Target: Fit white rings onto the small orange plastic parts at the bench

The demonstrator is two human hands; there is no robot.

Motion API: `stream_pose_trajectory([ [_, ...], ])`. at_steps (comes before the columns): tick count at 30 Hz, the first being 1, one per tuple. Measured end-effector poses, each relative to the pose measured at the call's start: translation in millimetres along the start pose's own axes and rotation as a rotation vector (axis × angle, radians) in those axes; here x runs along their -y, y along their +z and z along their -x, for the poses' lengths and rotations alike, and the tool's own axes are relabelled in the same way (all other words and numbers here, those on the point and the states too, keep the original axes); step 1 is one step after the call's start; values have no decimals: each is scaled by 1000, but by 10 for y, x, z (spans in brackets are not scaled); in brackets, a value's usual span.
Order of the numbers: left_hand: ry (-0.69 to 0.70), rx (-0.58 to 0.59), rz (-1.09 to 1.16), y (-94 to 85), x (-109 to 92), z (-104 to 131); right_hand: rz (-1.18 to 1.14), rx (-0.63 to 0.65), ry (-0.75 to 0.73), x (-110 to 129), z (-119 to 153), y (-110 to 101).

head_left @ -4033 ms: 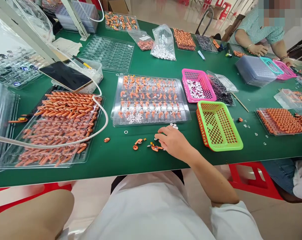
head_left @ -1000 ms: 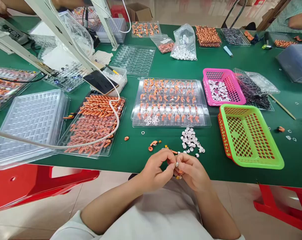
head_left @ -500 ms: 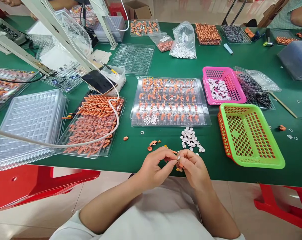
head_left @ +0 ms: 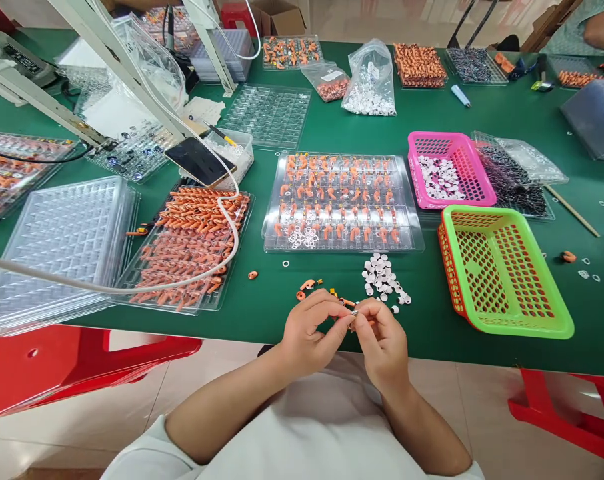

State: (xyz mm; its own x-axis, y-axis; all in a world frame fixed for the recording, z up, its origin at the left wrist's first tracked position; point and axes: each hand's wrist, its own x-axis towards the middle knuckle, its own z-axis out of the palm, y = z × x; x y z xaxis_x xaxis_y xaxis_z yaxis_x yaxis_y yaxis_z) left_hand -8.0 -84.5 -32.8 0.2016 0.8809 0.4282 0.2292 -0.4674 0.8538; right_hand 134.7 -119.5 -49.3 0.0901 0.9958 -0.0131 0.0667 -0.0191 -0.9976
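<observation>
where left hand meets right hand, fingers pinch a silvery part (mostly hidden) between them.

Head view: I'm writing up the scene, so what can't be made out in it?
All in the head view:
Held part: full shape, covered by the left hand and right hand.
Tall bag's label: print too small.
Red basket: mostly hidden by the green basket.
Far-right tray stack: cut off by the right edge.
</observation>
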Motion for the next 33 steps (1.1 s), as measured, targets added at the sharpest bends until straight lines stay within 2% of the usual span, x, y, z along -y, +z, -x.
stream_pose_trajectory([
  [8,-106,90,28,-22,-39,-22,-89,3,105,-8,7,-47],
  [19,-41,67,-46,-15,-14,-19,-135,36,127,-19,-6,-43],
  [26,1,129,-50,-49,-36,-45,-374,122,235,-82,-45,-79],
  [33,-14,251,46,-108,-61,-77,-478,208,333,-60,-85,-105],
])
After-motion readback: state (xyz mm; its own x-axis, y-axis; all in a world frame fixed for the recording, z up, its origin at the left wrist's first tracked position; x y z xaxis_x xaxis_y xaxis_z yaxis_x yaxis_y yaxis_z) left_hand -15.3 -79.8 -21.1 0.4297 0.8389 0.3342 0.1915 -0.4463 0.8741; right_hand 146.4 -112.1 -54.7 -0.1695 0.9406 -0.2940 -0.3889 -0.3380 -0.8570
